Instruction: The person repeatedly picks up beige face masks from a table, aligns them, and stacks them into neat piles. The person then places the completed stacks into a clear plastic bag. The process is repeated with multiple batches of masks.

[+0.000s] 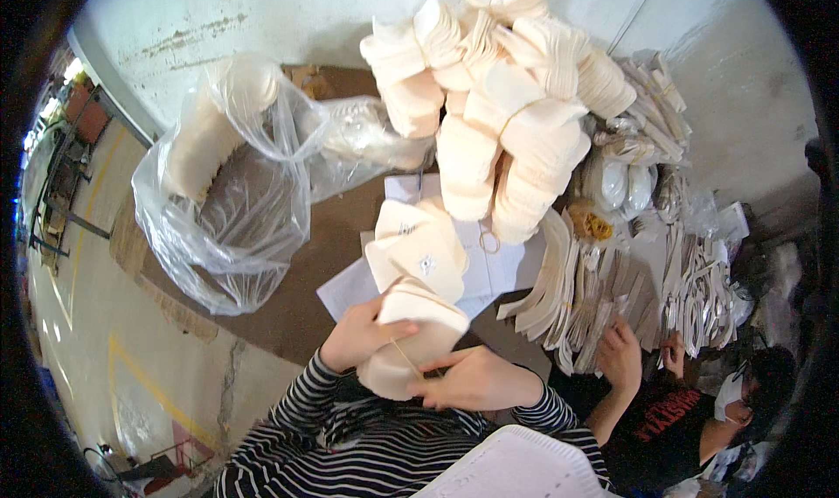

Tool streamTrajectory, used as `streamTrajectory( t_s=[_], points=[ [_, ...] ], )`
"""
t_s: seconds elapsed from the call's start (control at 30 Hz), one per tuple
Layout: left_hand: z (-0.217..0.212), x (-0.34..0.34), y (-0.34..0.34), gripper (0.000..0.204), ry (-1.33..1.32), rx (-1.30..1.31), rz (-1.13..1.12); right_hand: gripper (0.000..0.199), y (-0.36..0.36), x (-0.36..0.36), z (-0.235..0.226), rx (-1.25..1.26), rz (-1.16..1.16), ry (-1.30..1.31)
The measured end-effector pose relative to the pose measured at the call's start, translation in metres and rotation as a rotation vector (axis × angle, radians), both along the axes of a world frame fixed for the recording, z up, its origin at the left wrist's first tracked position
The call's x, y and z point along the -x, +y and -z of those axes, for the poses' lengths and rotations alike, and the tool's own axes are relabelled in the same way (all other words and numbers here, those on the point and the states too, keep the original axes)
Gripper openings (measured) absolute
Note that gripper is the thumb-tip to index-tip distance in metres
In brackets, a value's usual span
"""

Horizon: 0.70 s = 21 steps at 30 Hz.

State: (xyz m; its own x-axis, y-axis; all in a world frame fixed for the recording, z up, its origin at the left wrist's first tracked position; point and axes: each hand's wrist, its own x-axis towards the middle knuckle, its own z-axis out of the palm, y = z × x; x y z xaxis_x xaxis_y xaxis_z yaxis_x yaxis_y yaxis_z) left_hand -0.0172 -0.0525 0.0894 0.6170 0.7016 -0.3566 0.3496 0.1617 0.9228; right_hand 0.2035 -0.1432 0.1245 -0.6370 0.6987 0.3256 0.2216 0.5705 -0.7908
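Note:
My left hand is closed around one side of a stack of cream-coloured, rounded pads, held close in front of my striped top. A thin yellowish rubber band runs taut across the stack, pinched at its lower end by the fingers of my right hand. Just beyond the stack lie loose cream pads with small dark printed marks. Beneath them are white paper sheets. Another rubber band rests on the paper.
Banded bundles of cream pads are heaped at the back. A clear plastic bag with more pads stands at left. Rightward lie yellow rubber bands and bundled strips. A masked co-worker's hand touches the strips.

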Motion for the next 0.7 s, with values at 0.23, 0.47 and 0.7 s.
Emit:
streamTrajectory(
  t_s=[0.23, 0.47, 0.7],
  points=[
    [-0.009, -0.006, -0.009, 0.109, 0.109, -0.538, 0.147, 0.09, 0.01, 0.0, 0.004, -0.037, 0.749, 0.033],
    [0.0, 0.003, -0.005, 0.121, -0.242, -0.309, 0.327, 0.084, 0.009, 0.007, 0.002, 0.472, 0.558, 0.193],
    [-0.063, 0.045, 0.006, 0.065, -0.365, -0.414, 0.309, 0.065, 0.015, 0.011, -0.045, 0.008, 0.535, 0.088]
  ],
)
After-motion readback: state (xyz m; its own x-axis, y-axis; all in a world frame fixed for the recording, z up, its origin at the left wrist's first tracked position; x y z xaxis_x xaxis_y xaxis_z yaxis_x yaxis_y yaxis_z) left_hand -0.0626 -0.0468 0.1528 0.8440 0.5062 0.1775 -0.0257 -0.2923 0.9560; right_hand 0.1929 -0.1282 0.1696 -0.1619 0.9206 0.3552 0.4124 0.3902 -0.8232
